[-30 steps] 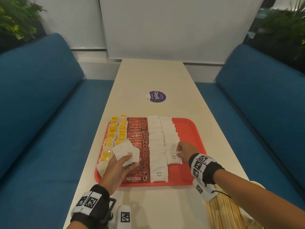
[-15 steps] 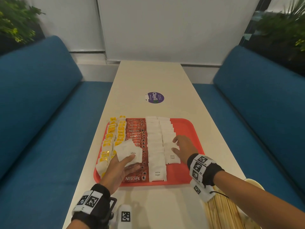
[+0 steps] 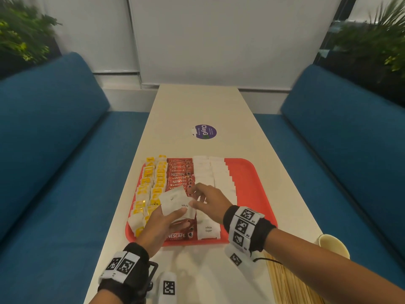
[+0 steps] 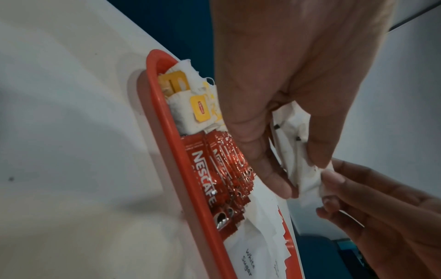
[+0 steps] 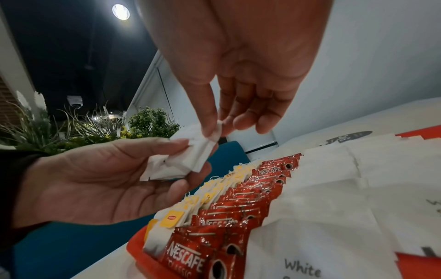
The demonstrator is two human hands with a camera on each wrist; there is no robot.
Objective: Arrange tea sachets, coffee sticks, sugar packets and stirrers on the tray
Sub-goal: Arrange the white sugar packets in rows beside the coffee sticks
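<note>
A red tray [image 3: 252, 194] on the pale table holds rows of yellow-tagged tea sachets [image 3: 151, 187], red coffee sticks [image 3: 179, 174] and white sugar packets [image 3: 219, 176]. Above the tray's near left part my left hand [image 3: 157, 224] holds a small stack of white sugar packets [image 3: 177, 202] between thumb and fingers. My right hand [image 3: 208, 200] pinches the corner of the top packet [image 5: 214, 134] with thumb and forefinger. The same pinch shows in the left wrist view, on the packet edge [image 4: 317, 179]. Wooden stirrers [image 3: 289, 284] lie on the table at the near right.
A paper cup [image 3: 333, 246] stands at the near right table edge beside the stirrers. A purple round sticker [image 3: 205, 131] sits on the table beyond the tray. Blue benches [image 3: 54, 172] flank the table on both sides. The tray's right strip [image 3: 245, 172] is bare red.
My right hand left the sugar rows on the tray's right and moved left to the stack in my left hand, taking a packet corner. The left hand stayed about where it was.
</note>
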